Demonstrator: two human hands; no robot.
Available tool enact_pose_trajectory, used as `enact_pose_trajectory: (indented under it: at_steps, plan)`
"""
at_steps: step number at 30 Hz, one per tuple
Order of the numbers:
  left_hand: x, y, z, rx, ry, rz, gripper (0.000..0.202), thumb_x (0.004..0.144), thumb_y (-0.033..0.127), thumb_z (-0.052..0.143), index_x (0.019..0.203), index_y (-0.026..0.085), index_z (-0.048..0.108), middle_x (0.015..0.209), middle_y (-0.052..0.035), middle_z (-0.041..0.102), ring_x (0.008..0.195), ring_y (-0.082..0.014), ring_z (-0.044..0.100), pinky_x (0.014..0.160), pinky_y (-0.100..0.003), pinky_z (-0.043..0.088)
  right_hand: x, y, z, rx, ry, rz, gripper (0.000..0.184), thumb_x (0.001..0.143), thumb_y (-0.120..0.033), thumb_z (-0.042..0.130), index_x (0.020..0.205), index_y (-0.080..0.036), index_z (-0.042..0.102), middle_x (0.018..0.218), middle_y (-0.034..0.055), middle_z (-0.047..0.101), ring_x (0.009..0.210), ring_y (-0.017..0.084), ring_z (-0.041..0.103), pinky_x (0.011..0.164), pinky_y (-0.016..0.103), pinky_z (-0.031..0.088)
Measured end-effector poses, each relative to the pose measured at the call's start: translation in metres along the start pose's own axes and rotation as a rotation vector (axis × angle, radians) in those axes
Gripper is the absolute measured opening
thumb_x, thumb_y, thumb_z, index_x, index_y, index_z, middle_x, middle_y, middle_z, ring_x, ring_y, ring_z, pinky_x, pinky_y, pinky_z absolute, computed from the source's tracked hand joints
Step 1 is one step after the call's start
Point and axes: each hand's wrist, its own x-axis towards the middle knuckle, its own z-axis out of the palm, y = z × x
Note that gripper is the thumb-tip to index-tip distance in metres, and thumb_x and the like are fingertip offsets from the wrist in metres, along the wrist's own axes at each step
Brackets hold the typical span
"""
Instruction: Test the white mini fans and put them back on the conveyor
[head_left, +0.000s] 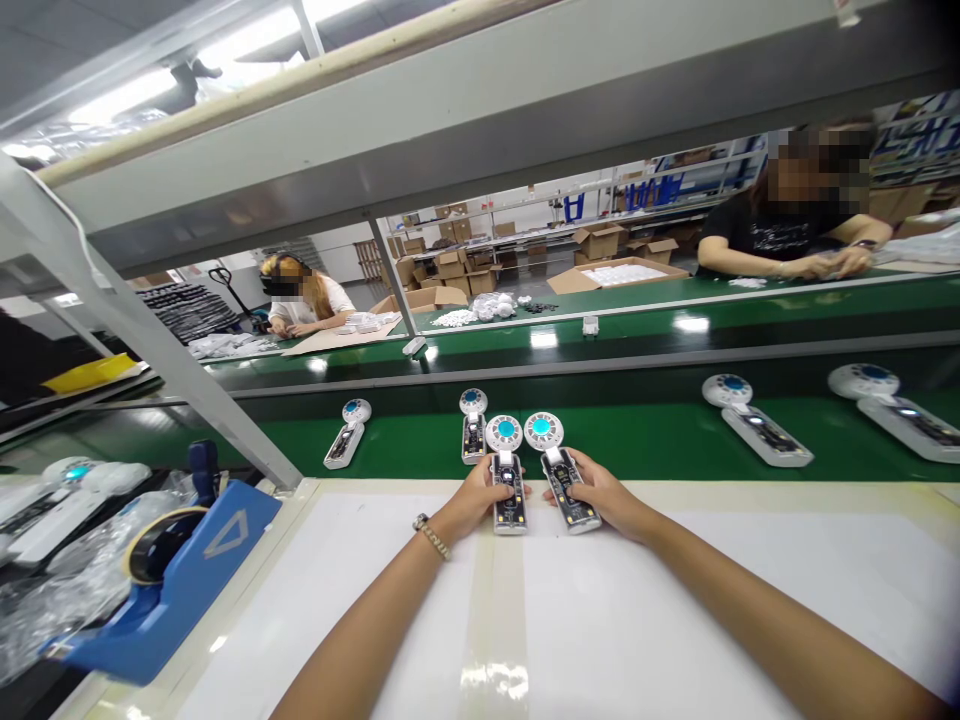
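Fingers clenched around exposed circuit-board bodies, my left hand and right hand each grasp a white handheld unit, seen on my remote head-camera feed. The left-hand unit and right-hand unit rest at the far edge of a white work surface, angled toward each other, their round heads with blue centres almost touching. A beaded bracelet circles my left wrist, and a pale tape strip crosses the surface between my forearms.

Just beyond my hands, a green conveyor belt carries four more units, one directly behind the pair and another to its left, with two larger-looking ones to the right. To my left, a blue plastic fixture sits beside clear plastic bags and more white units.

Across the line, a co-worker in a white shirt and another in a black shirt work at a second green bench, near cardboard boxes.
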Motion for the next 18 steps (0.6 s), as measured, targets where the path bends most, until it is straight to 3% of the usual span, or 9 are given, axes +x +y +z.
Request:
enact_pose_trajectory:
  at_steps: [18]
  plan:
    - [-0.002, 0.0037, 0.0035, 0.001, 0.0, 0.002, 0.043, 0.065, 0.013, 0.067, 0.099, 0.017, 0.041, 0.109, -0.01, 0.053, 0.09, -0.0237, 0.062, 0.08, -0.04, 0.047, 0.0009, -0.0012, 0.0004, 0.018, 0.008, 0.02, 0.056, 0.07, -0.02, 0.056, 0.12, -0.02, 0.032, 0.088, 0.0063, 0.067, 0.091, 0.025, 0.063, 0.079, 0.039, 0.047]
